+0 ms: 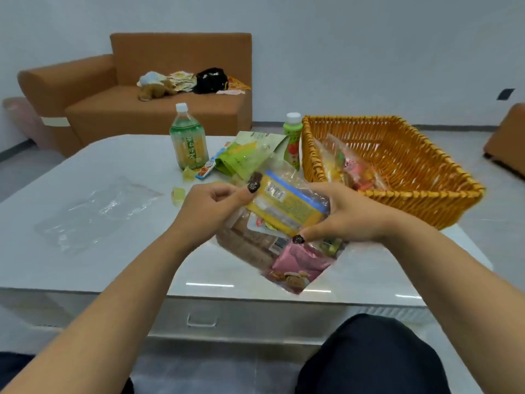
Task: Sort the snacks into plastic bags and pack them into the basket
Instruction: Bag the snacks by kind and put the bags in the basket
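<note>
Head view, contents listed from the left hand's far side across to the right hand's far side. Empty clear plastic bag: flat on the white table, well to the left of the left hand. Tea bottle: upright, white cap, beyond the left hand. Small yellow jelly cups: on the table just beyond and left of the left hand. Green snack pouch: lying beyond both hands, with a slim blue-and-white packet at its left edge. Left hand: fingers curled, thumb and fingertips pinching the upper left edge of the filled plastic bag. Filled plastic bag: held between the two hands above the table's near edge, tilted; inside, a yellow-and-blue packet uppermost, a brown packet below, a pink packet at the lowest corner. Right hand: fingers wrapped round the bag's right side, thumb pressed on its front. Small green bottle: upright beyond the hands, just beside the basket's left wall. Orange wicker basket: on the table beyond and right of the right hand, holding a clear bag of colourful snacks against its left side. Brown sofa: behind the table, with mixed items on its seat.
</note>
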`<state>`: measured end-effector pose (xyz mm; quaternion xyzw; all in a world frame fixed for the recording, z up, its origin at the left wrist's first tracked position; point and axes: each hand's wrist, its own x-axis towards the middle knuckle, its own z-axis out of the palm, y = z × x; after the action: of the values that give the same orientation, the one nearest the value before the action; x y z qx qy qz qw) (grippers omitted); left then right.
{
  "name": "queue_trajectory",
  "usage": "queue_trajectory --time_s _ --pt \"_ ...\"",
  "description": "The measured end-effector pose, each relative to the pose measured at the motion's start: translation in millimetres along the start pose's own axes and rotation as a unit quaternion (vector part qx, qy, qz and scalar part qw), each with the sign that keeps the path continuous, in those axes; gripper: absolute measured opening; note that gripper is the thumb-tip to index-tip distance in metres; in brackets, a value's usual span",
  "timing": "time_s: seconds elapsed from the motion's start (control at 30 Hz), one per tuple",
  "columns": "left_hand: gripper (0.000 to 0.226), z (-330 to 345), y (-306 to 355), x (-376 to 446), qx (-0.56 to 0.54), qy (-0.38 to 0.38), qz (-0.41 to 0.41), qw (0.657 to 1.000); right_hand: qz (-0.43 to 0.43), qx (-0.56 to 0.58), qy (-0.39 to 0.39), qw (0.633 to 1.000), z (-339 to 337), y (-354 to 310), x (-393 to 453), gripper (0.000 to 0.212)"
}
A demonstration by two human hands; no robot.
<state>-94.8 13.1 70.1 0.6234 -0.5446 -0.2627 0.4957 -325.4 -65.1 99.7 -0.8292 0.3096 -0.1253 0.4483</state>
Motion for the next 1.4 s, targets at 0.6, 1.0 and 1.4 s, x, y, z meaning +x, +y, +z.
queue_trajectory --time_s 0.6,1.0,1.4 --pt "0.073 190.6 30.6 73.3 0.233 -0.038 0.009 0.972 0.272 -0.264 0.344 0.859 -190.2 38.3 -3.2 0.043" --pt "0.066 200.4 18.3 72.1 0.266 0.03 0.046 0.963 0.39 -0.398 0.245 0.793 -127.5 105.9 58.1 0.031" --pt "0.066 199.3 20.4 71.3 0.265 0.027 0.044 0.963 0.454 -0.153 0.135 0.867 -141.8 85.7 51.4 0.048"
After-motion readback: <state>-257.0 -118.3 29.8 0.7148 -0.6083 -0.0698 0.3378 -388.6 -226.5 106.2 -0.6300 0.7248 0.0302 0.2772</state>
